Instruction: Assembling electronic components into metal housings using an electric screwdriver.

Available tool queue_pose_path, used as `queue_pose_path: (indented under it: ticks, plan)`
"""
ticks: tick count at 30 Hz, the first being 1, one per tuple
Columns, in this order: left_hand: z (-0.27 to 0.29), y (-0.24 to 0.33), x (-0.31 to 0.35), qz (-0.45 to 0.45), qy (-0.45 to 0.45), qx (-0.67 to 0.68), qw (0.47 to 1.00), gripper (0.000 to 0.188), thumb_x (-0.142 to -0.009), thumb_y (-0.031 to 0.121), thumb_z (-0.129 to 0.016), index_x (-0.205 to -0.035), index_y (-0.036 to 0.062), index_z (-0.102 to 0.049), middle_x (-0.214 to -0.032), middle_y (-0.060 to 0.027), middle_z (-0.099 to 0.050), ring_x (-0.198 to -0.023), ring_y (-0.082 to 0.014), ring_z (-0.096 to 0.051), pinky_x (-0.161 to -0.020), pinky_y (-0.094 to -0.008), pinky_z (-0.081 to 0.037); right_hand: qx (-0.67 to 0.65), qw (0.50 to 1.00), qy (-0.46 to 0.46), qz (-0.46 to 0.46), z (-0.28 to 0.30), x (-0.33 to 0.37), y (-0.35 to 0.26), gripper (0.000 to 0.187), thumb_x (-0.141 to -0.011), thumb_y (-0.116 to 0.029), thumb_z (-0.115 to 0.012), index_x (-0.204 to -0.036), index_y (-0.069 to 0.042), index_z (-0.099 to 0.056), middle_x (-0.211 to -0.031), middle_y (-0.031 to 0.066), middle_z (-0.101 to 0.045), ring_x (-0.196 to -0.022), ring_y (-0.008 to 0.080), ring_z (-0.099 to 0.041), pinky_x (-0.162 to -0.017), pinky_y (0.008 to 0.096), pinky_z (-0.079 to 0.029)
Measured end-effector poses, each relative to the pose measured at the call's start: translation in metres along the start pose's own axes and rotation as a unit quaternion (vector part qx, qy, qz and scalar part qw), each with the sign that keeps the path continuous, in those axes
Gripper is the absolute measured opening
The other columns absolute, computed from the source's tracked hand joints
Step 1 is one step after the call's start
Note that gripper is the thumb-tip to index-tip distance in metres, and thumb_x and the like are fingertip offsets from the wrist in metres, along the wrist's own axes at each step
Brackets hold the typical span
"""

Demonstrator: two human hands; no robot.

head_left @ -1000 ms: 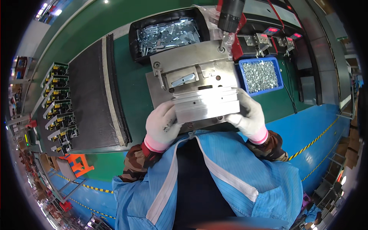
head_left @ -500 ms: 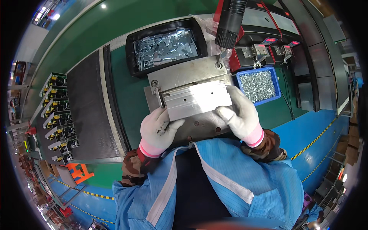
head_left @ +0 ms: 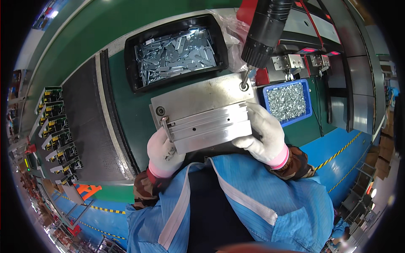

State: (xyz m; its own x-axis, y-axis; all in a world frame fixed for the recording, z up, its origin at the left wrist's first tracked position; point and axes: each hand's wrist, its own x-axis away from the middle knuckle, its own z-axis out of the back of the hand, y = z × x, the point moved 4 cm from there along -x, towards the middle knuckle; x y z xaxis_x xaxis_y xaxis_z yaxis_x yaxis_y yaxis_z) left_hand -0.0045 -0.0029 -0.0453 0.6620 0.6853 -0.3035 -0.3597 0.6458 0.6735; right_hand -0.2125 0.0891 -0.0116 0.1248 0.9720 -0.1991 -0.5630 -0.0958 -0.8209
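Note:
Both my hands, in white knit gloves with pink cuffs, are at a silvery aluminium profile (head_left: 211, 131) with long grooves and two small dark holes. It lies along the near side of a flat metal fixture (head_left: 194, 96). My right hand (head_left: 266, 134) grips the profile's right end, thumb at the near edge and fingers at the far corner. At the left end, my left hand (head_left: 163, 151) is closed around the profile, its fingertips mostly hidden. A small metal lever (head_left: 167, 129) stands by that end. Above the fixture's right corner hangs a black electric screwdriver (head_left: 258, 48), its bit at a round hole.
Behind the fixture stands a black bin (head_left: 130, 63) of flat metal parts. A blue tray (head_left: 265, 103) of small metal pieces sits to the right, before red-and-grey machines (head_left: 291, 63). Leftward runs a dark conveyor belt (head_left: 86, 126) with several assembled units (head_left: 55, 126).
The view has shifted, so the fixture and screwdriver appear larger and lower. The profile's tilt has changed slightly and its glare has dimmed. My left thumb has gone from the profile's near edge out of sight.

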Motion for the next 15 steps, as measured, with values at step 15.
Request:
queue_pose_path:
  ticks: [15]
  plan:
    - [0.004, 0.005, -0.001, 0.039, -0.008, 0.115, 0.993, 0.022, -0.070, 0.010, -0.065, -0.091, 0.0045, -0.065, -0.087, -0.0124, -0.062, -0.074, -0.0318, -0.060, -0.063, -0.0368, -0.048, 0.120, 0.990, 0.042, 0.053, 0.005, 0.008, 0.004, 0.043, -0.074, -0.036, -0.067, -0.103, -0.005, -0.062, -0.102, 0.0106, -0.065, -0.069, 0.0234, -0.065, -0.056, 0.0298, -0.051]
